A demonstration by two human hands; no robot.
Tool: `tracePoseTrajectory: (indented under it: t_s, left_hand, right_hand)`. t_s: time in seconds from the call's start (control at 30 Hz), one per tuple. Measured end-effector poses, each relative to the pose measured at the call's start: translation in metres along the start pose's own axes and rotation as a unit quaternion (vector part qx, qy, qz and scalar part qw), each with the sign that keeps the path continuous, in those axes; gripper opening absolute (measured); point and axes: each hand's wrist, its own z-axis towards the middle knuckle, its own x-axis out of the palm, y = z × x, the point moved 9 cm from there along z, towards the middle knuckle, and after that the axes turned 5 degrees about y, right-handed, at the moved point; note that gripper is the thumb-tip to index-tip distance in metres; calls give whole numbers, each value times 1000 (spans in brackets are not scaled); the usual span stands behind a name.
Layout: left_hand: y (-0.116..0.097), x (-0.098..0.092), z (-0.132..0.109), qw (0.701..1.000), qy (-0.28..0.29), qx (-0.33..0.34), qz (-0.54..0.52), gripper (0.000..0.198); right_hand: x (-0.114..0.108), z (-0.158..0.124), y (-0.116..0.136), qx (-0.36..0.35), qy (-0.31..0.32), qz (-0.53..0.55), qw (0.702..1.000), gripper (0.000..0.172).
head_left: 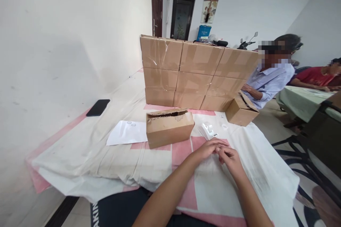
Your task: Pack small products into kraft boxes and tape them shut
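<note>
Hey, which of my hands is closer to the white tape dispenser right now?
Left. Your left hand is just on the near side of the tape dispenser; your right hand is farther from it, closer to you and off to the right.

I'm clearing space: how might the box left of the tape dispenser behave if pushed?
The box would probably slide, not roll, given its flat sides. Its gaping top may give under pressure. The creased cloth beneath might bunch up.
</note>
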Motion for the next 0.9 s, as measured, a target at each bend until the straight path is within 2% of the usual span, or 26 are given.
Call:
tracePoseTrajectory:
  t_s: [0.13, 0.3, 0.53, 0.7, 0.77, 0.8, 0.83, 0.9]
  left_hand:
    - [3, -2, 0, 1000, -10, -8, -22, 19]
    - [-6, -6, -3, 999, -36, 13, -15, 19]
    - [-23, -18, -9, 991, -118, 64, 31, 25]
    - [-43, -13, -27, 974, -164, 112, 111, 18]
    - [-62, -4, -35, 954, -159, 146, 209, 12]
    - [-74, 4, -38, 934, -141, 161, 287, 12]
    - [-86, 11, -41, 904, -121, 171, 373, 15]
    - [-113, 19, -48, 825, -88, 178, 530, 23]
  right_hand:
    - [0, -1, -2, 3, 9, 6, 1000, 59]
    - [-2, -2, -1, 13, 17, -8, 1000, 60]
    - [-23, -3, -5, 28, 0, -26, 999, 54]
    - [-33, -4, -17, 24, -12, -47, 999, 48]
    - [-29, 1, -22, 7, -3, -19, 1000, 46]
    - [-26, 6, -25, -2, 10, -1, 1000, 45]
    - [-22, 12, -26, -11, 27, 12, 1000, 44]
    - [-17, 28, -24, -25, 49, 11, 998, 40]
